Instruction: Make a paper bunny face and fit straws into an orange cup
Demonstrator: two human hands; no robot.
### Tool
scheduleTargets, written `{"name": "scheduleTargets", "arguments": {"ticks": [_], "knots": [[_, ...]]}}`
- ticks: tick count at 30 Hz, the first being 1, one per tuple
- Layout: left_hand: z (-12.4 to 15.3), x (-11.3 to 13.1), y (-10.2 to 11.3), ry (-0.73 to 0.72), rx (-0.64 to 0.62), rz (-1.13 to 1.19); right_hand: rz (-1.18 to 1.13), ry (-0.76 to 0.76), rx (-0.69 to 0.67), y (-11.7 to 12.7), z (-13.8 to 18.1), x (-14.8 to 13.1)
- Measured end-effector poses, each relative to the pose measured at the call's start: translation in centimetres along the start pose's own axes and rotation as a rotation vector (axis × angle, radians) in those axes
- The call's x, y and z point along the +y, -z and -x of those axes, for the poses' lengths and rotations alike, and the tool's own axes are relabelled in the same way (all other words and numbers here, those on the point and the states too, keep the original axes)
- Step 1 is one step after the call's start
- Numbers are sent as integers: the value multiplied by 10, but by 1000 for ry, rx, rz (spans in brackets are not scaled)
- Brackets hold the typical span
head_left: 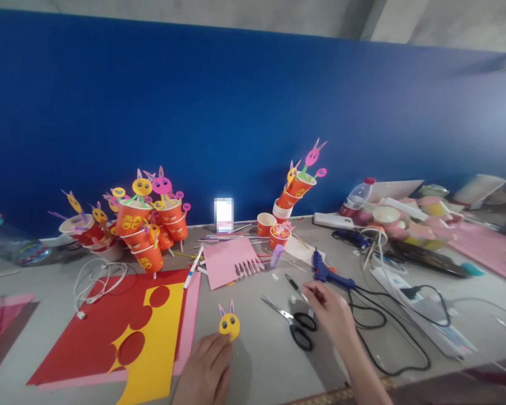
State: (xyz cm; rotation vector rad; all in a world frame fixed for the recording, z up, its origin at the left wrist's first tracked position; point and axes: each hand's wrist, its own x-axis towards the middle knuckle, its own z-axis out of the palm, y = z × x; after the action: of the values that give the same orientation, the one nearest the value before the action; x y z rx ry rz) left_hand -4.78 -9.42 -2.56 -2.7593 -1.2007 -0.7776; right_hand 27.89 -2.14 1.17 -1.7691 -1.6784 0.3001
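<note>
My left hand (206,368) is at the bottom middle, its fingers together and the tips on the lower edge of a yellow paper rabbit face (229,325). The face has pink ears and two dark eyes. My right hand (329,309) is to the right, thumb and fingers drawn together in a pinch; what is between them, if anything, is too small to make out. Just left of those fingertips is a pen (295,286) with a dark tip. Below it lie open scissors (293,323) with black handles. Behind my right hand is a blue glue gun (329,271).
Red paper cups (132,219) with rabbit faces stand at left, and another cup stack (290,197) stands further right. Red sheets (88,332), a cut yellow sheet (160,349) and pink paper (230,261) lie flat. A purple glue stick (277,256), power strip (425,315) and cables are rightward.
</note>
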Motion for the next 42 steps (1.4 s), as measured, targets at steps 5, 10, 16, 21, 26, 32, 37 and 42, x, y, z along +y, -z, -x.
{"name": "scheduleTargets", "arguments": {"ticks": [5, 10, 16, 21, 26, 32, 37, 42], "knots": [[0, -3, 2, 63, -12, 41, 69, 257, -267, -31, -17, -48], [-10, -18, 18, 200, -29, 62, 207, 445, -446, -73, -25, -81], [-27, -71, 36, 261, 0, -58, 320, 494, -523, -89, -31, -89], [-54, -117, 34, 285, -25, -155, 309, 517, -502, -83, -44, -94], [-79, -136, 17, 282, -59, -210, 302, 578, -508, -88, -47, -108], [-96, -145, 4, 206, -128, -180, 364, 539, -495, -111, -51, -113], [-97, -159, 17, 68, -171, -24, 333, 474, -473, -116, -59, -105], [-85, -153, 33, 40, -109, 189, 133, 433, -474, -103, -57, -94]]}}
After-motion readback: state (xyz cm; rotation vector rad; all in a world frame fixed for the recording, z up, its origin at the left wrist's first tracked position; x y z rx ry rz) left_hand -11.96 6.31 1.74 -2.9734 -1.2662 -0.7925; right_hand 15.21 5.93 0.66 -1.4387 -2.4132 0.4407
